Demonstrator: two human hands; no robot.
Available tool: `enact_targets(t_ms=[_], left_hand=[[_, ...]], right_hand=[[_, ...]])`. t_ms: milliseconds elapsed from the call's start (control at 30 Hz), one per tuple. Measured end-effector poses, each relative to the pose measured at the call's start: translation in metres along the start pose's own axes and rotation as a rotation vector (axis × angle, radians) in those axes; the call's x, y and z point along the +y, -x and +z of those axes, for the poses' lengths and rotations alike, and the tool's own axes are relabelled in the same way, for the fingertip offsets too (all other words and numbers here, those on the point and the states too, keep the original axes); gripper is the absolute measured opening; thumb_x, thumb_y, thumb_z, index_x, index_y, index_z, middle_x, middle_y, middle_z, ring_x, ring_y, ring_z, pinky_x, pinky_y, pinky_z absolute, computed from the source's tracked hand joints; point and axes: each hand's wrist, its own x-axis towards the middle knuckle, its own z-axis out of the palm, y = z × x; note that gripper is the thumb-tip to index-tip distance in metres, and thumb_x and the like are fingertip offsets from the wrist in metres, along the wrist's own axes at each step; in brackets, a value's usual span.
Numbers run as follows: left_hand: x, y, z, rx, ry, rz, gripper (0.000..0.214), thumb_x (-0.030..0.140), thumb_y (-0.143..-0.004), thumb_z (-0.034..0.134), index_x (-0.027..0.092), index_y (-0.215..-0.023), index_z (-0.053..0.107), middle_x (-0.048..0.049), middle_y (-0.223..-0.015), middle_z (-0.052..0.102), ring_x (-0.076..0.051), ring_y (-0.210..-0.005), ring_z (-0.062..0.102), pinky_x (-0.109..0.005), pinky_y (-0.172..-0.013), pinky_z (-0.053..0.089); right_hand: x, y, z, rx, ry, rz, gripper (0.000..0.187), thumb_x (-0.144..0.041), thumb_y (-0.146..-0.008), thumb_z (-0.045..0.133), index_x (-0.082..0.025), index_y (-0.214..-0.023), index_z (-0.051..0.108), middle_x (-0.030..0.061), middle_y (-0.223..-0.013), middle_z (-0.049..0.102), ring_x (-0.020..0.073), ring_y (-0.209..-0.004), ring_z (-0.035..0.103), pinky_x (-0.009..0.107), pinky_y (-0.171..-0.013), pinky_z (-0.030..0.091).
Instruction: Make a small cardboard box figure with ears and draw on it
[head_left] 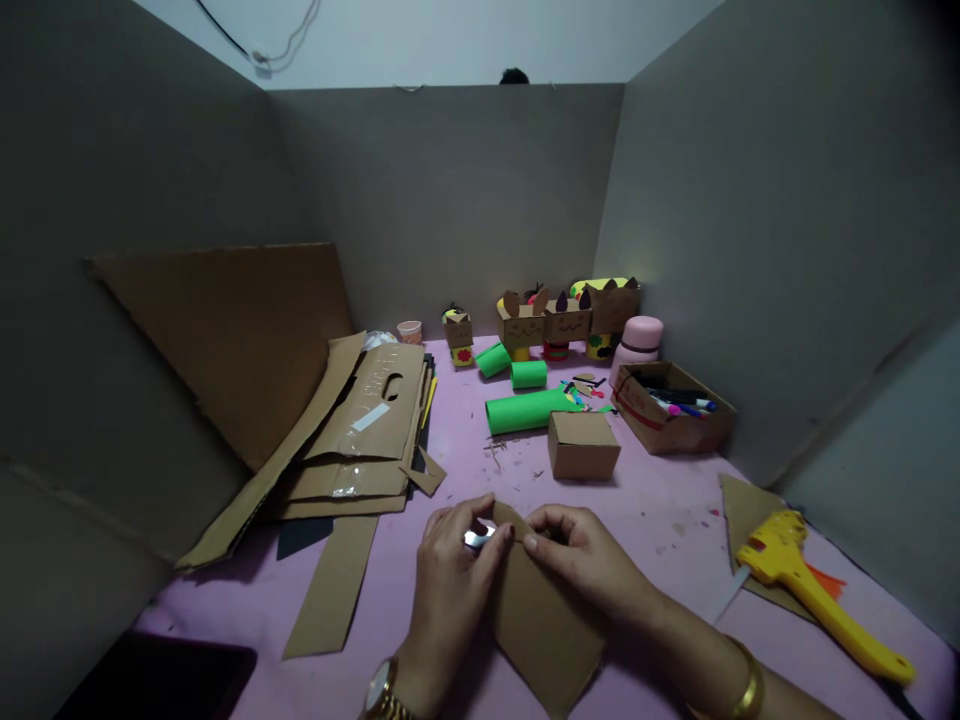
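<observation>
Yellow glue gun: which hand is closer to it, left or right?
Right. The right hand grips the cardboard piece on the side facing the yellow glue gun, not touching the gun; the left hand grips its other side, farther away.

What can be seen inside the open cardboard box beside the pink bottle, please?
Several pens or markers lie in the open cardboard box, with dark, pink and blue parts showing. Anything beneath them is covered and cannot be seen.

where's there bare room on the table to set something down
Bare pink table shows between the left hand and cardboard strip, and, lightly specked, between the right hand and yellow glue gun. Crowded: the back right, with green tubes and cardboard figures; the left, with stacked cardboard.
</observation>
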Motion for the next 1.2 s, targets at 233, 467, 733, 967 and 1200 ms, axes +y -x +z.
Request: enact_targets(t_ms=[233, 467, 733, 967, 1200], left_hand=[[0.000, -0.002, 0.002, -0.052, 0.115, -0.134, 0.026, 0.030, -0.080, 0.063, 0.018, -0.103, 0.065, -0.0089, -0.094, 0.070, -0.026, -0.086, 0.064, -0.038, -0.075, 0.048], [0.001, -0.012, -0.009, -0.054, 0.519, -0.298, 0.038, 0.030, -0.079, 0.068, 0.020, -0.115, 0.062, -0.0041, -0.091, 0.070, -0.020, -0.084, 0.064, -0.031, -0.074, 0.050], [-0.003, -0.018, -0.020, -0.229, 1.278, -0.715, 0.040, 0.029, -0.064, 0.085, 0.015, -0.099, 0.072, 0.0001, -0.072, 0.068, -0.007, -0.058, 0.060, -0.018, -0.061, 0.050], [-0.002, -0.004, -0.009, -0.642, 1.338, -0.601, 0.050, 0.017, -0.057, 0.088, 0.022, -0.104, 0.071, -0.0019, -0.093, 0.071, -0.013, -0.076, 0.065, -0.023, -0.074, 0.049], [-0.019, -0.005, 0.005, -0.722, 1.343, -0.495, 0.034, 0.026, -0.054, 0.090, 0.020, -0.083, 0.072, 0.0014, -0.070, 0.071, -0.010, -0.058, 0.063, -0.020, -0.056, 0.044]], right_hand=[[-0.003, 0.001, 0.002, 0.025, 0.081, -0.028, 0.025, -0.038, -0.075, 0.066, -0.013, -0.077, 0.065, 0.0017, -0.070, 0.060, 0.0152, -0.064, 0.052, 0.027, -0.059, 0.038], [-0.009, 0.002, 0.000, 0.025, -0.066, 0.038, 0.033, -0.044, -0.067, 0.075, -0.014, -0.075, 0.064, -0.0007, -0.067, 0.060, 0.0119, -0.058, 0.051, 0.024, -0.056, 0.037], [-0.015, 0.005, 0.001, -0.066, -0.340, 0.204, 0.046, -0.045, -0.050, 0.087, -0.014, -0.072, 0.061, -0.0045, -0.060, 0.062, 0.0077, -0.049, 0.052, 0.021, -0.052, 0.036], [-0.015, 0.009, 0.003, -0.134, -0.378, 0.190, 0.044, -0.042, -0.051, 0.088, -0.014, -0.070, 0.060, -0.0038, -0.063, 0.065, 0.0073, -0.051, 0.053, 0.021, -0.054, 0.036], [-0.017, 0.014, 0.005, -0.141, -0.323, 0.221, 0.047, -0.046, -0.050, 0.087, -0.015, -0.072, 0.059, -0.0050, -0.061, 0.062, 0.0069, -0.050, 0.050, 0.021, -0.052, 0.034]])
